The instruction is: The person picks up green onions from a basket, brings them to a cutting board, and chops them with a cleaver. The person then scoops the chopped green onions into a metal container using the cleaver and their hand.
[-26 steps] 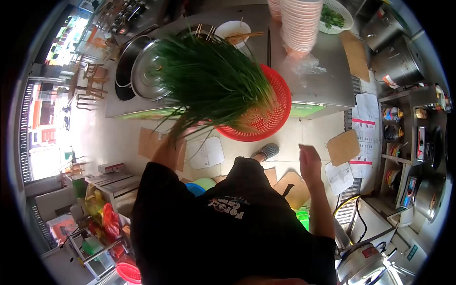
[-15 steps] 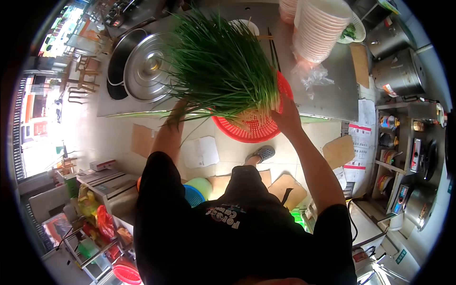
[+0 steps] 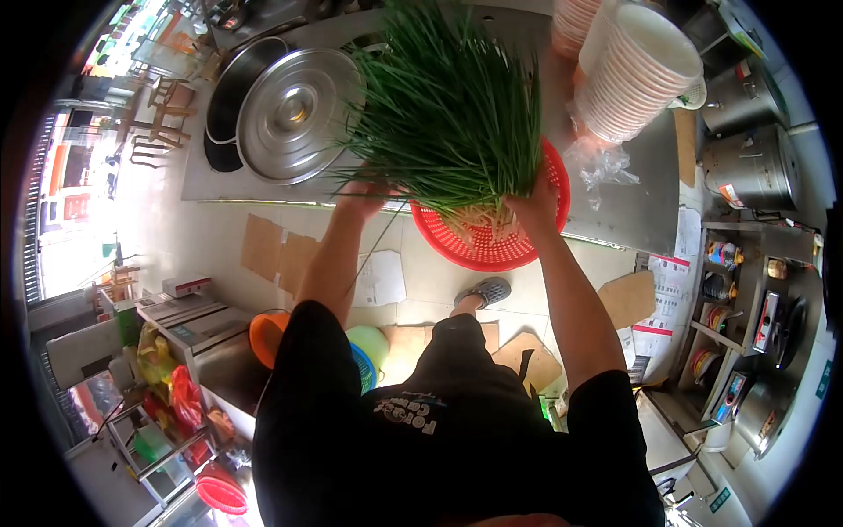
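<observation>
A large bunch of garlic chives lies across a red plastic colander, its green leaves spreading over the counter and its pale stem ends toward me. My left hand is at the bunch's left side, holding it from below, with the fingers partly covered by leaves. On the right, my right hand grips the stem ends, close to the colander's rim. A few loose leaves hang down past my left wrist.
On the steel counter, a lidded pot stands left and stacked paper bowls in plastic stand right. Large steel pots and a shelf line the right side. Cardboard lies on the floor.
My left hand has moved right, closer in against the chives. The bunch now lies with its leaves pointing more straight away from me. The view has shifted slightly.
</observation>
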Action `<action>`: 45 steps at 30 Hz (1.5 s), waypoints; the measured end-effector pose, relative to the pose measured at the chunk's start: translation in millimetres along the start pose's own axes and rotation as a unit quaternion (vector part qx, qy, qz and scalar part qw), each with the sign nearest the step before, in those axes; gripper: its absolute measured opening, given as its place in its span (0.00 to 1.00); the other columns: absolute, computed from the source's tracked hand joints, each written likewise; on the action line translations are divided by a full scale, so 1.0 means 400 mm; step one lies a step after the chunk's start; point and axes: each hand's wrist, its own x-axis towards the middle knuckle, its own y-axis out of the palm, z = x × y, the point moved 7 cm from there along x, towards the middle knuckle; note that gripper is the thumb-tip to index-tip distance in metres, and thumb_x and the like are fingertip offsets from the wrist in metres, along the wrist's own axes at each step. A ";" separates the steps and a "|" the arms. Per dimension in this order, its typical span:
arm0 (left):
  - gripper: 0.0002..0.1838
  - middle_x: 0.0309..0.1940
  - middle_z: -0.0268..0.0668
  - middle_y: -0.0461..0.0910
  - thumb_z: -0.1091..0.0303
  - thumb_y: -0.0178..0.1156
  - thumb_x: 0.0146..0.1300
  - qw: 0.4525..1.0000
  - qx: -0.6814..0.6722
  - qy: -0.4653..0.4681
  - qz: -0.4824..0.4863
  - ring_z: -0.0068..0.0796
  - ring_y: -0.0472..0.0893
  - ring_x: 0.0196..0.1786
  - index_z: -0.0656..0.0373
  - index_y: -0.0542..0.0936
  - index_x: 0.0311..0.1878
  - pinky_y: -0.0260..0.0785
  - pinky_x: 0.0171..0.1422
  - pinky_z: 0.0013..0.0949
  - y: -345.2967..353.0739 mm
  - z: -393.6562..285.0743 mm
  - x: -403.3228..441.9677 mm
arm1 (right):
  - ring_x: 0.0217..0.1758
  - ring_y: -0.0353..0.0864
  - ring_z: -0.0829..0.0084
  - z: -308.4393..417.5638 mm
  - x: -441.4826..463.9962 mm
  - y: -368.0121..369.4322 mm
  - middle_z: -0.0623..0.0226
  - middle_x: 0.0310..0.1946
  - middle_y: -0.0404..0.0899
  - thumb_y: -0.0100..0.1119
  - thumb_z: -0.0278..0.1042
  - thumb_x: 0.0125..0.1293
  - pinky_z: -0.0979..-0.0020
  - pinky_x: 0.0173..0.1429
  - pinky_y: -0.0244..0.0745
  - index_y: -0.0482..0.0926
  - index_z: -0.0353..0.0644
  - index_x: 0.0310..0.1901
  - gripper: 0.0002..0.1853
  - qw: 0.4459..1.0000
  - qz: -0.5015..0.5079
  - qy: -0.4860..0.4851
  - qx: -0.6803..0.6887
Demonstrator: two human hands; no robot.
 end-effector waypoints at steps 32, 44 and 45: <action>0.45 0.62 0.39 0.74 0.90 0.55 0.48 0.849 0.494 0.115 -0.149 0.31 0.75 0.63 0.58 0.59 0.75 0.69 0.65 0.33 0.281 0.187 -0.090 | 0.62 0.78 0.57 0.021 0.040 0.010 0.52 0.55 0.79 0.66 0.23 0.49 0.63 0.65 0.71 0.67 0.36 0.66 0.38 0.971 0.077 -0.041 0.221; 0.47 0.65 0.40 0.72 0.89 0.54 0.50 0.807 0.557 0.147 -0.133 0.32 0.72 0.66 0.55 0.57 0.76 0.65 0.68 0.33 0.285 0.189 -0.066 | 0.70 0.65 0.42 0.191 -0.105 0.036 0.41 0.66 0.66 0.73 0.33 0.49 0.46 0.71 0.61 0.58 0.32 0.71 0.48 0.962 -0.039 -0.264 -0.059; 0.47 0.65 0.40 0.72 0.89 0.54 0.50 0.806 0.558 0.147 -0.134 0.32 0.72 0.66 0.55 0.57 0.76 0.65 0.68 0.33 0.274 0.192 -0.067 | 0.70 0.65 0.41 0.196 -0.109 0.041 0.41 0.65 0.68 0.74 0.35 0.49 0.47 0.72 0.60 0.58 0.31 0.71 0.48 0.963 -0.058 -0.251 -0.079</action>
